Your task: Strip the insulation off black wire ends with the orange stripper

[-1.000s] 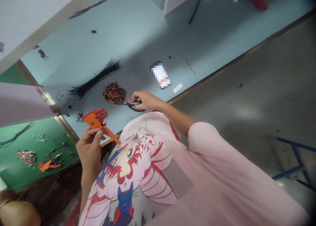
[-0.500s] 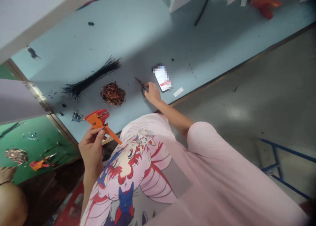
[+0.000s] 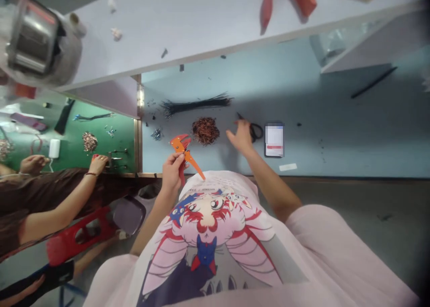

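Left fingers (image 3: 179,160) pinch the orange wire stripper (image 3: 181,144); right fingers (image 3: 242,127), spread and empty, overlap black scissors (image 3: 261,130)

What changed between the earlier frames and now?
The right hand carried the scissors rightward, from the brown pile toward the phone, and seems to have let go: its fingers are spread. The view turned. The left hand still holds the orange tool; pile and wire bundle stayed put.

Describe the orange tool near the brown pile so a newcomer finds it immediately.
Find the pale blue table, then its brown pile. Just lower left, the left hand grips the orange tool. Being held separates it from the red-orange handles on the white shelf.
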A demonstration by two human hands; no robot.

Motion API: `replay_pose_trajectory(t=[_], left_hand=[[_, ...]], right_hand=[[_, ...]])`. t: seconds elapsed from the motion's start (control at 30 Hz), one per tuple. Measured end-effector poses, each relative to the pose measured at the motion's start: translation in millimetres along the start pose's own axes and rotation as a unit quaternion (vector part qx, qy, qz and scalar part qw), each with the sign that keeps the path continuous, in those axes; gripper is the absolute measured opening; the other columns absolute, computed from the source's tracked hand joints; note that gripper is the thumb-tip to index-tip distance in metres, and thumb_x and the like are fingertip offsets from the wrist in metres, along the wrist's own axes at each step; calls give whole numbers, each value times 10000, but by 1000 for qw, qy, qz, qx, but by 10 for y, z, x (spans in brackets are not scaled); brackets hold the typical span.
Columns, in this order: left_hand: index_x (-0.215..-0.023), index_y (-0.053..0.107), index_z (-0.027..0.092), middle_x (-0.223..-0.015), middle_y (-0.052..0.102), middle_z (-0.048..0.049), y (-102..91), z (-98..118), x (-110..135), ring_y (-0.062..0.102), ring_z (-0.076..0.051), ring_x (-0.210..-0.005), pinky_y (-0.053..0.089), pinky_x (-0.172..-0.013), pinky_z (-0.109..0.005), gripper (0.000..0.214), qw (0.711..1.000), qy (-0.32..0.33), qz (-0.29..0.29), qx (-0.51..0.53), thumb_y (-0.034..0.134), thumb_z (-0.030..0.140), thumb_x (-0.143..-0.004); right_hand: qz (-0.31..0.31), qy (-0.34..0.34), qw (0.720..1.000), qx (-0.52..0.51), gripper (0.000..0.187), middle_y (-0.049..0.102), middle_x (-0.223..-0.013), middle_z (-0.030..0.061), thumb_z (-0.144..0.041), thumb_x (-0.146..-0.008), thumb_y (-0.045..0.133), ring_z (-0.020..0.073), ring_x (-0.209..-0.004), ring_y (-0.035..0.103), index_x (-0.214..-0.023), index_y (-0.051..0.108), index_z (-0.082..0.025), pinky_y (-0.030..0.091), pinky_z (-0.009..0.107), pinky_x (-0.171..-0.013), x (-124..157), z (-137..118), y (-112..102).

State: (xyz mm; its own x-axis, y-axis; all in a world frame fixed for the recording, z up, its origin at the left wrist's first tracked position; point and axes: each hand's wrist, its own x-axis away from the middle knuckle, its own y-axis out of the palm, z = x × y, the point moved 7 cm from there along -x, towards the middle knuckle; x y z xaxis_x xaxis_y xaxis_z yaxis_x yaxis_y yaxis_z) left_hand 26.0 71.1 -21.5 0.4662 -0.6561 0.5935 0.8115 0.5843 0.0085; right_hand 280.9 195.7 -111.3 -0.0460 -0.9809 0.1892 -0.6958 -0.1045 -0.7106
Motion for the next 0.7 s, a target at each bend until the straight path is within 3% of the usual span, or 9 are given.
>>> replay_pose_trajectory(t=[0.07, 0.13, 0.2, 0.3, 0.43, 0.53, 0.63, 0.7], left_hand=[[-757, 627, 144, -740, 646, 22, 5, -48, -20, 577, -66, -587, 497, -537, -198, 416, 999, 4, 5, 35, 847, 335, -461], [-746, 617, 148, -718, 637, 33, 54, -109, -32, 568, -57, -575, 492, -557, -197, 387, 998, 10, -1, 63, 836, 336, -488], [-730, 607, 149, -689, 628, 41, 123, -162, -32, 567, -51, -575, 483, -585, -189, 347, 996, 15, -13, 83, 818, 333, -525], [-719, 601, 145, -644, 615, 38, 201, -187, 3, 568, -53, -577, 458, -586, -175, 307, 994, 10, -38, 100, 800, 313, -557], [-715, 597, 144, -595, 586, 39, 237, -140, 130, 524, -53, -509, 384, -483, -168, 296, 989, -15, -96, 108, 800, 296, -561], [-724, 608, 150, -564, 556, 50, 250, -92, 263, 463, -48, -449, 348, -441, -180, 281, 984, -25, -143, 107, 795, 301, -579], [-704, 628, 147, -701, 625, 22, 223, -13, 359, 546, -59, -588, 424, -552, -181, 260, 980, -1, -159, 118, 806, 266, -557], [-691, 639, 149, -882, 664, 5, 129, 61, 375, 588, -62, -765, 442, -677, -162, 238, 982, 30, -126, 138, 807, 231, -544]], right_hand=[[-138, -47, 979, -145, 385, 580, -1120, 148, -332, -806, 614, 234, -999, 568, -1112, 517, -120, 451, 391, -884, 333, -407, 209], [-267, -72, 930, -241, 494, 567, -1159, 129, -373, -763, 660, 217, -973, 584, -1168, 489, -149, 493, 361, -800, 747, -769, 407], [-317, -100, 904, -270, 636, 528, -1200, 121, -383, -691, 728, 204, -946, 582, -1226, 458, -172, 502, 346, -756, 1078, -1016, 509], [-285, -106, 915, -266, 710, 507, -1174, 105, -357, -652, 750, 173, -862, 561, -1261, 432, -178, 493, 318, -691, 1284, -1135, 545], [-223, -82, 946, -221, 657, 541, -971, 41, -351, -616, 756, 156, -759, 515, -1177, 469, -164, 456, 310, -664, 1284, -1109, 521], [-204, -50, 953, -220, 622, 513, -814, -16, -364, -591, 762, 143, -685, 474, -1114, 484, -175, 422, 292, -631, 1262, -1085, 473], [-240, -35, 926, -289, 551, 475, -749, -39, -365, -563, 769, 124, -645, 435, -1011, 507, -181, 403, 274, -617, 1271, -1077, 400], [-315, -18, 864, -392, 472, 464, -734, -36, -410, -579, 737, 115, -627, 427, -928, 517, -181, 413, 272, -616, 1323, -1060, 354]])
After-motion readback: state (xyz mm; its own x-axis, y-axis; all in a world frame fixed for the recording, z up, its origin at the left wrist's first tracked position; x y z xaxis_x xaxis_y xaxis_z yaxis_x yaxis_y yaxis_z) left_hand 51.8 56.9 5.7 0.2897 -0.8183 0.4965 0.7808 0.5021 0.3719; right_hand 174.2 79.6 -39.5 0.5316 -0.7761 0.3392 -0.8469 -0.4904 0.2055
